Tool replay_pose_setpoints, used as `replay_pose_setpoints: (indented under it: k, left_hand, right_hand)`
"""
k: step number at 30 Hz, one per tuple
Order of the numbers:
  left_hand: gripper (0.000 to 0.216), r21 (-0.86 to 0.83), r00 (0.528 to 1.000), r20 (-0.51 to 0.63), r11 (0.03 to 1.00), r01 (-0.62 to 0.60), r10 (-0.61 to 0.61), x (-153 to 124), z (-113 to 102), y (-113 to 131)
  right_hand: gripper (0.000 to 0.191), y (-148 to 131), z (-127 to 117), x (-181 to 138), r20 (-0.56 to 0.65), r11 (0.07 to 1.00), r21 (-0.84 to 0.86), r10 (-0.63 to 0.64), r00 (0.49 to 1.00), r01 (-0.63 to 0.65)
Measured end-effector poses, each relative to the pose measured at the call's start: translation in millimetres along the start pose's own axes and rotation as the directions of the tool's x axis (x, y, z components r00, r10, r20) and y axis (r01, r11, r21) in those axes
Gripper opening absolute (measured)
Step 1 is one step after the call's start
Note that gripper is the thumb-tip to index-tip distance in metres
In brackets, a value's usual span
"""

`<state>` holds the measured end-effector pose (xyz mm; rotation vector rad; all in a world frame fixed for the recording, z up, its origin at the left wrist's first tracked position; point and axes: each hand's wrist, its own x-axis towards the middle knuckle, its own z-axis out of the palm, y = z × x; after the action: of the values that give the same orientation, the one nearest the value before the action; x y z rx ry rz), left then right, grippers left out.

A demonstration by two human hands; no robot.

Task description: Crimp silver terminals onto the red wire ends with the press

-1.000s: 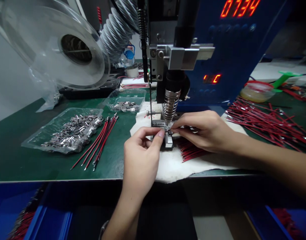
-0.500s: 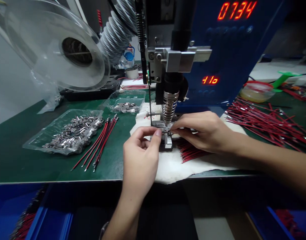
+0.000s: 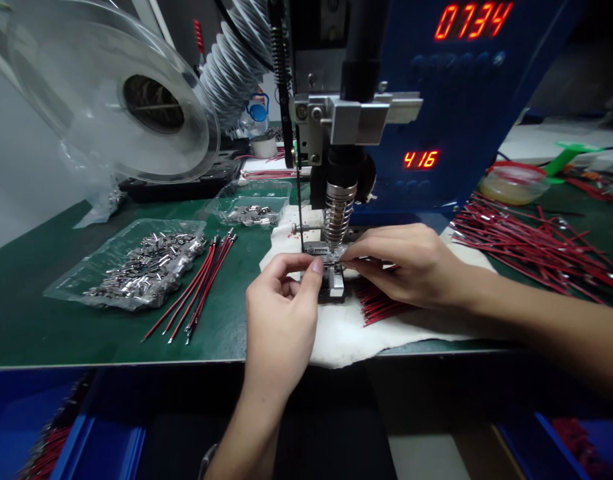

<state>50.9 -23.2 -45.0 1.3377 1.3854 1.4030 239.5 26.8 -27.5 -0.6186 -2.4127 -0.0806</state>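
Observation:
My left hand (image 3: pixel 283 307) is closed, thumb and index finger pinched at the left side of a small metal fixture (image 3: pixel 336 283). What lies between those fingertips is too small to make out. From the right, my right hand (image 3: pixel 411 263) pinches a thin red wire (image 3: pixel 395 267) at the same fixture, with the wire mostly hidden by the fingers. Directly above the fingertips stands the spring-wrapped tip (image 3: pixel 339 210) of a soldering machine (image 3: pixel 436 100). A bundle of red and black wires (image 3: pixel 379 305) lies under my right hand on a white cloth (image 3: pixel 336 347).
On the left, a clear tray (image 3: pixel 66 287) holds many small metal connectors, beside several finished-looking wires (image 3: pixel 201 283). Behind it sits a smaller clear tray (image 3: pixel 281 193). A large plastic reel (image 3: pixel 196 133) hangs upper left. Red wires (image 3: pixel 526 247) and a round tub (image 3: pixel 516 183) are at right.
The lower red display on the machine now reads 416, where it was partly unreadable before. Both hands hold nearly the same place and grip.

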Motion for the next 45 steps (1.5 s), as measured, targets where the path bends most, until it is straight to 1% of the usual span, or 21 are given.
replay_pose_setpoints:
  k: [12, 16, 20, 29, 37, 45]
  left_hand:
    - [0.017, -0.013, 1.000, -0.011, 1.000, 0.002, -0.002, -0.4, 1.0, 0.0]
    - [0.020, -0.023, 1.000, -0.006, 1.000, 0.019, -0.019, -0.7, 1.6, 2.8]
    - [0.024, -0.013, 1.000, -0.024, 1.000, 0.006, -0.007, -0.3, 1.2, 4.6]
    - [0.025, -0.021, 1.000, -0.029, 1.000, -0.009, 0.008, 2.0, 1.2, -0.6]
    - [0.024, -0.018, 1.000, -0.029, 1.000, 0.003, -0.003, 0.7, 0.8, 1.6]
    - [0.025, -0.022, 1.000, -0.028, 1.000, 0.006, -0.007, -0.2, 0.0, 0.6]
  right_hand:
    - [0.013, 0.4, -0.3, 0.1, -0.002, 1.000, -0.005, 0.012, 1.000, -0.012]
    - [0.013, 0.2, -0.8, 0.6, 0.008, 1.000, -0.001, 0.020, 1.000, -0.020]
    - [0.014, -0.3, -1.6, 2.4, 0.011, 1.000, 0.004, 0.022, 1.000, -0.022]
    - [0.013, -1.2, -2.7, 1.7, 0.014, 0.999, 0.007, 0.035, 0.999, -0.035]
    - [0.011, -4.2, -5.0, 5.6, -0.056, 0.999, 0.022, 0.045, 0.997, -0.044]
    - [0.011, -4.0, -3.5, 3.4, 0.002, 0.998, 0.027, 0.058, 0.998, -0.058]
